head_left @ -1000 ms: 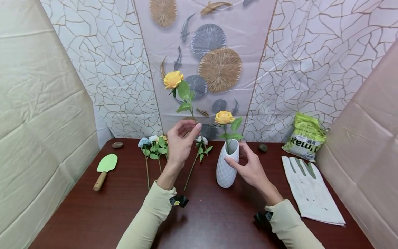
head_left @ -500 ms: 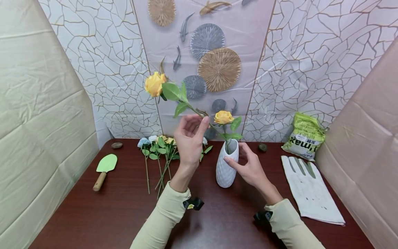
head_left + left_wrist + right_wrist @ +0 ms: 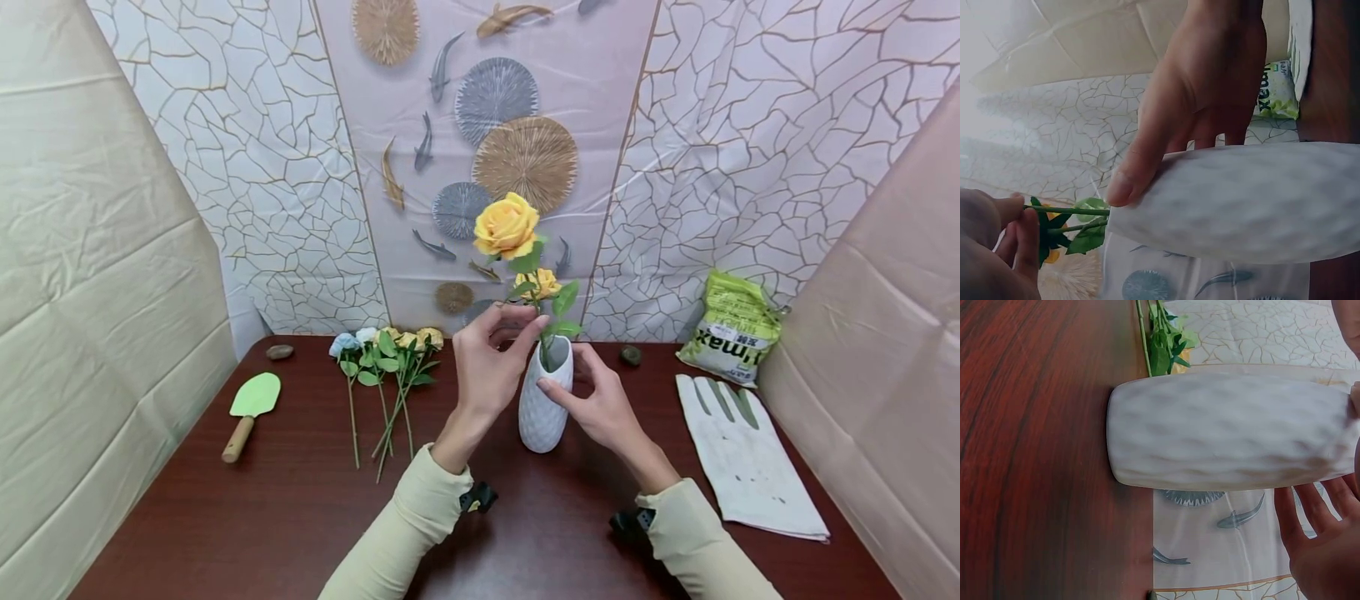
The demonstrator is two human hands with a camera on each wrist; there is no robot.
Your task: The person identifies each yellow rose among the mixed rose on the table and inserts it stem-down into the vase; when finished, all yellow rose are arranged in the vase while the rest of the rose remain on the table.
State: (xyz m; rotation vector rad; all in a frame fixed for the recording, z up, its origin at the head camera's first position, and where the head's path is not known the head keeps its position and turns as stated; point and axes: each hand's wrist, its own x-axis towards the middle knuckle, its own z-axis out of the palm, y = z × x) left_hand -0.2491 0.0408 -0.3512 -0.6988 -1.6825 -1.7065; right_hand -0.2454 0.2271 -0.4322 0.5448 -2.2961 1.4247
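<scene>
A white vase (image 3: 542, 421) with a dimpled surface stands upright on the table. My right hand (image 3: 606, 400) grips it near the top, thumb at the front of the rim and fingers behind. One yellow rose (image 3: 549, 284) stands in the vase. Just above the mouth, my left hand (image 3: 487, 367) pinches the stem of another yellow rose (image 3: 507, 227), whose bloom rises higher and overlaps the first. In the left wrist view two green stems (image 3: 1079, 211) run to the mouth of the vase (image 3: 1241, 203); their lower ends are hidden inside.
Left of the vase lie several roses (image 3: 386, 362), blue, white and yellow. A green trowel (image 3: 255, 396) with a wooden handle lies further left. Two stones (image 3: 280, 352) sit near the back edge. At right are a green bag (image 3: 729, 329) and white gloves (image 3: 750, 467).
My left hand has moved right to the vase with its yellow rose. The rose swung from leaning left to nearly upright, its stem now at the mouth. My right hand kept its grip.
</scene>
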